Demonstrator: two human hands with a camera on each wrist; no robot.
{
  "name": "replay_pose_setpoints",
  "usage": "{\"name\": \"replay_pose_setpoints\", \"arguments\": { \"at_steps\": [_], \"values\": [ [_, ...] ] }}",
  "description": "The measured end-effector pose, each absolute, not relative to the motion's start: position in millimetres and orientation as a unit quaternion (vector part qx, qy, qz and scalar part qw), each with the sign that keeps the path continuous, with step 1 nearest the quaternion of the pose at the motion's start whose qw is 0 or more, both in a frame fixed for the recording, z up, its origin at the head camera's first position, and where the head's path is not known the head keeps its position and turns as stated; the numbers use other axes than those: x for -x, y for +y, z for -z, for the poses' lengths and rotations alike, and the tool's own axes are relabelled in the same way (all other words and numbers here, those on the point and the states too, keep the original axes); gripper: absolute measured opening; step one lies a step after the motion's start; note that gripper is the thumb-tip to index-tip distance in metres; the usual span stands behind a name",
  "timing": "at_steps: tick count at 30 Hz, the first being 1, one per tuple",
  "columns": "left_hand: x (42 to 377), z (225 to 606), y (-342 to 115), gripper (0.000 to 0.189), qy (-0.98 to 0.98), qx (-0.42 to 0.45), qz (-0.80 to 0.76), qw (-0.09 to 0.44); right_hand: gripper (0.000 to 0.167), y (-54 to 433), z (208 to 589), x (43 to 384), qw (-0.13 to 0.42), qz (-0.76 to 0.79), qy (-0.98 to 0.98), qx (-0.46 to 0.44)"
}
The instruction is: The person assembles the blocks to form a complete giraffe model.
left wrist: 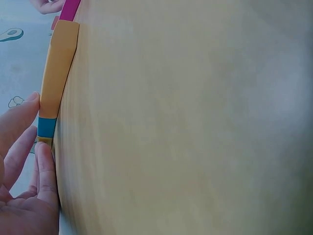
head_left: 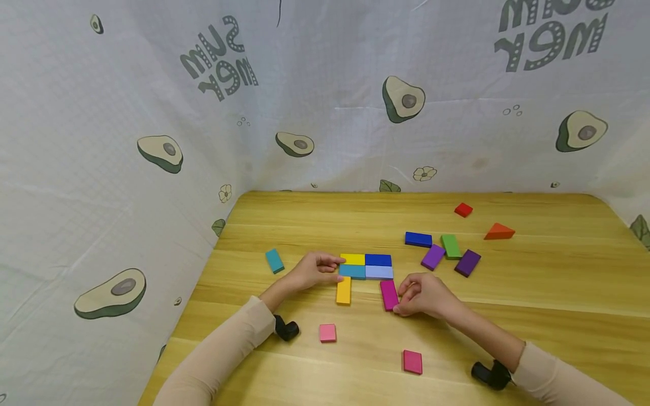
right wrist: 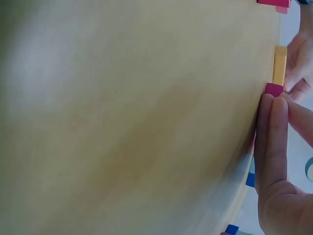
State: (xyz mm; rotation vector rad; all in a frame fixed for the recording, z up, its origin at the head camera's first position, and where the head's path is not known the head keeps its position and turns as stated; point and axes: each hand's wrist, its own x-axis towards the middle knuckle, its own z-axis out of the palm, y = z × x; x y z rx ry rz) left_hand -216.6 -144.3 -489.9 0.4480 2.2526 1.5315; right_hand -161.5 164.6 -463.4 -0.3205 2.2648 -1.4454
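Note:
Four flat blocks form a joined rectangle: yellow (head_left: 352, 259), dark blue (head_left: 378, 260), teal (head_left: 352, 272) and light blue (head_left: 378, 273). My left hand (head_left: 313, 270) touches its left end with nearly straight fingers; the thumb is at the top of an orange-yellow block (head_left: 343, 291) that lies lengthwise below the teal one. In the left wrist view, the same orange-yellow block (left wrist: 58, 71) meets the teal block (left wrist: 47, 127). My right hand (head_left: 422, 294) holds a slightly slanted magenta block (head_left: 389, 296) by its right side and near corner, under the light blue block. Fingers hide most of that magenta block (right wrist: 274, 89) in the right wrist view.
Toward the back right lie a blue block (head_left: 418, 239), a violet one (head_left: 433, 257), a green one (head_left: 450, 247), a dark purple one (head_left: 468, 263), an orange triangle (head_left: 500, 232) and a red piece (head_left: 464, 210). A teal block (head_left: 275, 261) sits left; pink squares (head_left: 328, 332) (head_left: 412, 362) lie nearer.

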Motion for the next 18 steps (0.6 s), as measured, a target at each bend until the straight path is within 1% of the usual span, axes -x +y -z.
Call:
{"name": "replay_pose_setpoints", "arguments": {
  "at_steps": [12,18],
  "values": [
    [216.3,488.5,-143.7,0.04,0.796,-0.15,-0.554,0.194,0.029,159.4,462.1,158.4,0.224,0.55,0.8,0.09],
    [215.6,489.0,-143.7,0.04,0.792,-0.154,-0.558,0.195,0.03,162.5,462.7,160.3,0.218,0.543,0.804,0.103]
  ]
}}
